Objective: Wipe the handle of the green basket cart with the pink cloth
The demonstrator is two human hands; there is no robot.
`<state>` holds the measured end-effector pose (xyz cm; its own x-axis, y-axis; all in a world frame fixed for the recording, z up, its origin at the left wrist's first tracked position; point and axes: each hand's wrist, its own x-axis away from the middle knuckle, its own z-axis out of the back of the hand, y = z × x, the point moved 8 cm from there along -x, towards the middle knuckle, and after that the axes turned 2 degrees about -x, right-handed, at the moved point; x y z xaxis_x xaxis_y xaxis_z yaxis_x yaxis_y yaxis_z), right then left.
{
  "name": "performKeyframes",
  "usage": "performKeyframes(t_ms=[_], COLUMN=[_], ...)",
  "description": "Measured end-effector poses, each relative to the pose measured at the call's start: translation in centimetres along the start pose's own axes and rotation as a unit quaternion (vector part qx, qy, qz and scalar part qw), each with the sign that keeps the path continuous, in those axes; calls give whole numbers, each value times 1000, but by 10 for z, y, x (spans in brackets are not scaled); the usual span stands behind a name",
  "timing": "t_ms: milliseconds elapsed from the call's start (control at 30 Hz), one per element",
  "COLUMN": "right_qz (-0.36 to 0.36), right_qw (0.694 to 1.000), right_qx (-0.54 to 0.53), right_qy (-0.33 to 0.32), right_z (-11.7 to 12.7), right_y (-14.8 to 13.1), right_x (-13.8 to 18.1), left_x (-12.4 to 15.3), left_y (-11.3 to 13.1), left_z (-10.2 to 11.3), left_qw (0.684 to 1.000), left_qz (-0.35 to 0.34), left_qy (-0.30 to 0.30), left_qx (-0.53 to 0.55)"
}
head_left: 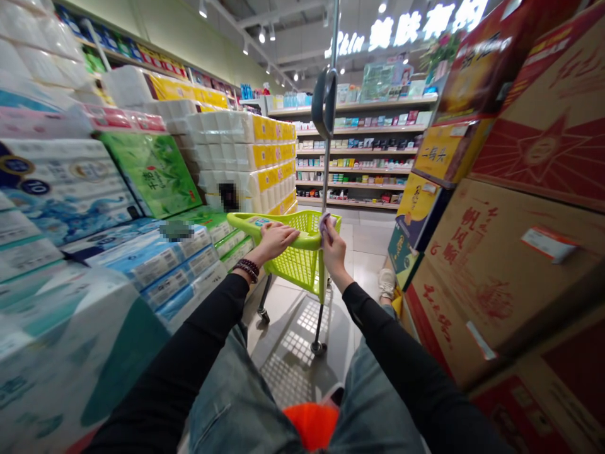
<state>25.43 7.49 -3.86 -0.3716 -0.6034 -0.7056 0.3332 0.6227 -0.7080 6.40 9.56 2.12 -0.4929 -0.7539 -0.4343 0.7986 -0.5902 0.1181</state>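
Observation:
A lime-green plastic shopping cart (pixel 297 268) on thin metal legs with casters stands in front of me. My left hand (pixel 278 241) rests on its green rim, fingers laid over the edge. In my right hand (pixel 333 249) is a small purplish cloth (pixel 325 224), pinched against the cart's right corner, beside the upright metal pole (pixel 328 170). A dark grey loop-shaped part (pixel 324 104) is fixed higher on that pole. The underside of the cloth and my right fingertips are partly hidden.
Stacked tissue packs (pixel 231 151) line the left side. Cardboard cartons (pixel 524 252) are piled high on the right, close to my right arm. Shelves (pixel 363 151) of small boxes stand ahead. Someone's shoe (pixel 386 282) is by the cartons. Something orange (pixel 312 424) lies between my legs.

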Motion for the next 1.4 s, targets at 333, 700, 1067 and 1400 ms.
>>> performKeyframes(t_ms=[333, 700, 1067, 1400], right_qz=[138, -60, -20, -58], right_qw=[990, 991, 995, 995], right_qx=[19, 121, 96, 79], right_qy=[-20, 8, 1, 21], right_z=[-10, 23, 14, 24], right_y=[-53, 31, 26, 28], right_x=[-135, 46, 59, 53], left_x=[-2, 0, -4, -8], left_y=[1, 5, 6, 9], left_z=[-3, 0, -5, -8], left_qw=[1000, 1000, 1000, 1000], left_qz=[-4, 12, 2, 5], left_qy=[7, -6, 8, 12], left_qx=[9, 0, 4, -7])
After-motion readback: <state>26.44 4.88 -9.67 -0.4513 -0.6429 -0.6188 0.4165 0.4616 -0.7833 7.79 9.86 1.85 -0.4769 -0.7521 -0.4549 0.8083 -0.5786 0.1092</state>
